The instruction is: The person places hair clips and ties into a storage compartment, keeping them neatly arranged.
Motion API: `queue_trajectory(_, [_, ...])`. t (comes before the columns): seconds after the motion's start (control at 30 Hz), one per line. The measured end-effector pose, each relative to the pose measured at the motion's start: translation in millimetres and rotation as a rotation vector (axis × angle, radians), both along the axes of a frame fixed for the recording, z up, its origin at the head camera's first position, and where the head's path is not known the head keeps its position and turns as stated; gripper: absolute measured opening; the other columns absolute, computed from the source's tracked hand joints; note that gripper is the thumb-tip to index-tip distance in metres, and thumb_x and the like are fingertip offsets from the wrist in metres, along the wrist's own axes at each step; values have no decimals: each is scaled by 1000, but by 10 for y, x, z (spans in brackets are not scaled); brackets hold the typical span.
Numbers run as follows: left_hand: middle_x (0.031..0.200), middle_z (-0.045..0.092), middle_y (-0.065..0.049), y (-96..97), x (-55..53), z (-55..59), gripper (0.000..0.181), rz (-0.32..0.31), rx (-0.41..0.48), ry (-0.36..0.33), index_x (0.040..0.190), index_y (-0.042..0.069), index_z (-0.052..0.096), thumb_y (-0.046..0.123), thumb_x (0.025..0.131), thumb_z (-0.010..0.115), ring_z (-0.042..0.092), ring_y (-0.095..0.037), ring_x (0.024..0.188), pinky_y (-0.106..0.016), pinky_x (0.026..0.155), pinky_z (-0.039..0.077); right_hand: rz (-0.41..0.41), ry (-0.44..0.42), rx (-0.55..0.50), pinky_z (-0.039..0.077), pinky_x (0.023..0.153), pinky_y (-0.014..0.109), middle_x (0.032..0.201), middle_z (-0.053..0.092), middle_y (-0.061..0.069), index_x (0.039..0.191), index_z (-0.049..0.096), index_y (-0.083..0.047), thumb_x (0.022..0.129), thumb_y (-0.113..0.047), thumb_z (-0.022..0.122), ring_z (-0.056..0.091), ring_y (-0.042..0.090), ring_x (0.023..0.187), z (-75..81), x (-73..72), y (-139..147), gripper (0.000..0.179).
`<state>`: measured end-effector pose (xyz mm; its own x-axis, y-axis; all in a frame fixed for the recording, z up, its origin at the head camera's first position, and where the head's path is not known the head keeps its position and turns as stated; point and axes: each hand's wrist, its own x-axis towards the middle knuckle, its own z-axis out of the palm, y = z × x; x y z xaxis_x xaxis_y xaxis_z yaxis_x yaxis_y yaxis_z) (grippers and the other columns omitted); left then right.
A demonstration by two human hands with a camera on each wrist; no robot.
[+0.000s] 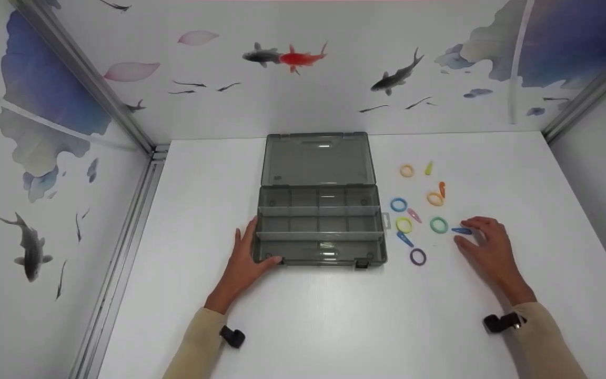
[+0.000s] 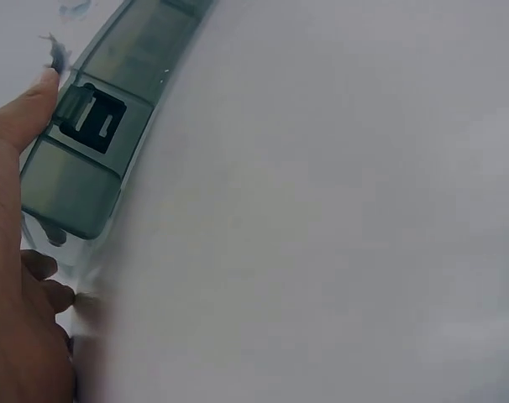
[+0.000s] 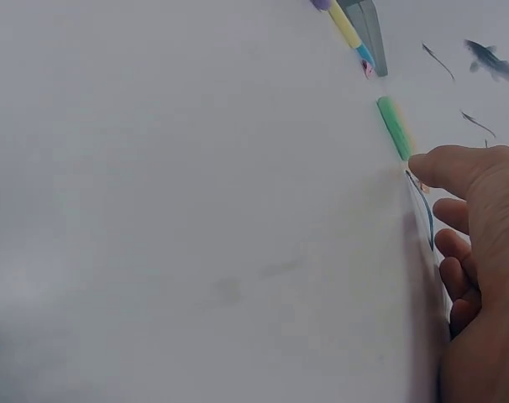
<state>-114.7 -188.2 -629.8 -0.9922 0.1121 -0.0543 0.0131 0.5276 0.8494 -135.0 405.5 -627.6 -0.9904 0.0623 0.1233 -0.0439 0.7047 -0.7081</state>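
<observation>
A grey see-through compartment box lies on the table with its lid folded back. My left hand grips its front left corner, thumb on the front edge and fingers along the left side. My right hand is at a blue hair clip, with thumb and forefinger spread apart around it; contact cannot be made out. Just left of that clip lies a green hair ring, which appears edge-on in the right wrist view.
Between box and right hand lie several hair rings, including purple, yellow and light blue, plus clips in blue, pink, orange and yellow-green. Printed walls enclose the white table.
</observation>
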Motion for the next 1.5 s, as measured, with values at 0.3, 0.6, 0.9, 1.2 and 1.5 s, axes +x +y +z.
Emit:
queue_trajectory(0.3, [184, 15, -15, 11, 27, -61, 115, 19, -12, 25, 179, 30, 18, 58, 92, 87, -5, -49, 168, -83, 122, 18, 3, 81, -24, 32, 109, 51, 137, 59, 21, 131, 74, 2, 99, -5, 82, 45, 35, 133, -26, -13, -71, 33])
queue_trajectory(0.6, [183, 18, -17, 57, 4, -61, 114, 23, -17, 31, 179, 33, 19, 61, 91, 87, -3, -48, 169, -83, 122, 20, -53, 106, -17, 33, 106, 34, 134, 61, 19, 126, 76, 2, 100, -4, 80, 46, 32, 129, -46, 24, -27, 27])
queue_trajectory(0.9, [182, 20, -18, 56, 14, -78, 114, 29, -35, 36, 178, 32, 20, 62, 91, 86, 0, -48, 169, -83, 121, 22, -72, 149, -13, 33, 102, 30, 127, 65, 18, 116, 78, 4, 98, 1, 80, 48, 21, 122, -80, 17, -39, 18])
queue_trajectory(1.2, [182, 21, -18, 38, 4, -73, 115, 38, -26, 29, 178, 33, 20, 64, 90, 86, 1, -46, 169, -81, 122, 23, -79, 130, -3, 34, 101, 30, 126, 66, 16, 111, 79, 1, 99, -5, 82, 50, 24, 122, -68, -13, -71, 14])
queue_trajectory(1.5, [182, 20, -20, 38, 13, -47, 113, 30, -23, 29, 179, 30, 20, 60, 92, 86, 2, -48, 168, -82, 122, 22, -38, 128, -24, 37, 102, 18, 125, 68, 15, 112, 79, 1, 100, -6, 82, 52, 18, 121, 73, -51, -124, 15])
